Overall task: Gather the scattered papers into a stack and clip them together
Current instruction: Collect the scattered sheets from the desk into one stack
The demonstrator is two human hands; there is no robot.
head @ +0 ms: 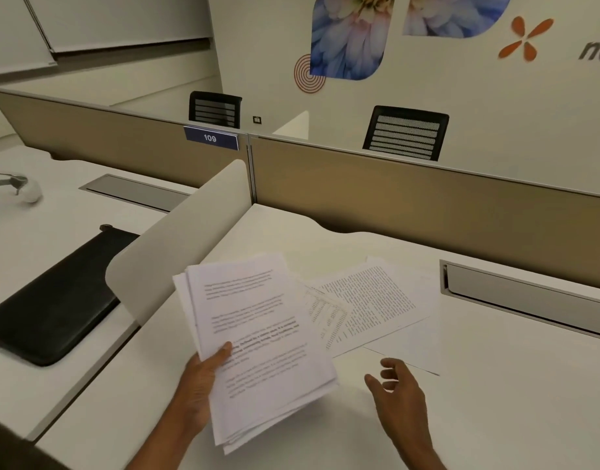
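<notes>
Pinching a sheaf of printed papers (257, 340) by its lower left edge, the left grip (197, 385) has its thumb laid over the top page and its fingers hidden beneath. The sheaf is lifted off the white worktop (495, 418) and tilted, its sheets fanned unevenly at the corners. The right grip (400, 391) holds nothing: its fingers are loosely curled and spread, just right of the sheaf's lower corner and near the closest edge of the loose sheets (369, 300). Those sheets lie flat and overlapping on the worktop, beyond and to the right of the sheaf, which covers their left part. Their number cannot be told, and the print is too blurred to read. Whether the right grip touches the worktop is unclear. Both forearms are cut off at the bottom edge.
</notes>
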